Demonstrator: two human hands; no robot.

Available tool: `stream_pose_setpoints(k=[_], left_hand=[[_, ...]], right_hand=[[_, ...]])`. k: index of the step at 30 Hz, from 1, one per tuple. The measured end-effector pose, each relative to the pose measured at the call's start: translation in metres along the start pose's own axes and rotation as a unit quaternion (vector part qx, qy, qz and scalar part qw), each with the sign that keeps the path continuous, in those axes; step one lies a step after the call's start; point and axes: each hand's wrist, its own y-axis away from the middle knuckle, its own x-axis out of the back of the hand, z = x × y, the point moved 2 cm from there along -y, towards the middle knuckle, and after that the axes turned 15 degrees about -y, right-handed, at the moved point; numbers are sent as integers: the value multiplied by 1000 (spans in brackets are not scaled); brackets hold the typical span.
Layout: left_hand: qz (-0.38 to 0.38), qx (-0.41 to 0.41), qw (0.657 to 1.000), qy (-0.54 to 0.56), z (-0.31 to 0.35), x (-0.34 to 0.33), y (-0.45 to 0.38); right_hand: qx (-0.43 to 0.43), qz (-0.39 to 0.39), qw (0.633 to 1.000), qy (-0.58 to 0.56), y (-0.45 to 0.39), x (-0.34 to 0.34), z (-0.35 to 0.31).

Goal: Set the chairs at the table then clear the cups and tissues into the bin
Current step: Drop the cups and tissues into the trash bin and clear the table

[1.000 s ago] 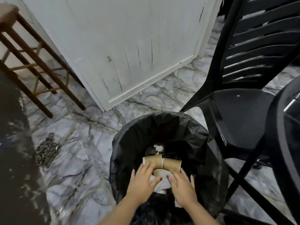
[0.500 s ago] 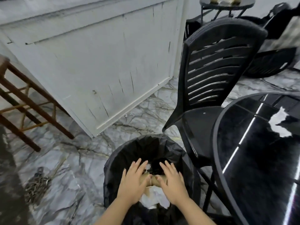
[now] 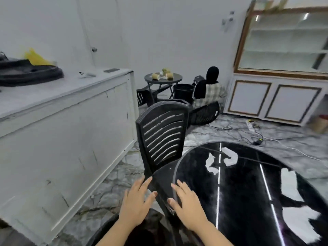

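My left hand [image 3: 137, 204] and my right hand [image 3: 188, 205] hover open and empty, fingers spread, above the black-lined bin [image 3: 106, 229], whose rim shows only at the bottom edge. A black slatted plastic chair [image 3: 162, 137] stands right ahead, its seat tucked against the round black glass table [image 3: 248, 192] on my right. The tabletop near me carries only reflections. Far back, a small round black table [image 3: 163, 79] carries paper cups [image 3: 155, 75] and tissues.
A white counter [image 3: 67, 125] runs along the left, with a black object and yellow bag on top. A person sits on the floor by a second bin [image 3: 183, 92] at the back. A white cabinet [image 3: 276, 96] and floor cables [image 3: 255, 137] lie right.
My hands let go of the cups and tissues inside the bin and rose out of it, empty. My view swung up from the bin to the room.
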Motion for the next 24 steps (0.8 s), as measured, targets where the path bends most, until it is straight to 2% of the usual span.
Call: stream_pose_setpoints(k=[8, 16, 24], left_hand=[[-43, -153, 987, 36, 128, -30, -31], [-94, -239, 965, 58, 265, -86, -55], [-136, -293, 946, 31, 351, -121, -66]], right_hand=[[-99, 150, 984, 19, 56, 116, 84], [-201, 246, 948, 31, 116, 217, 181], [-222, 239, 945, 31, 133, 251, 229]])
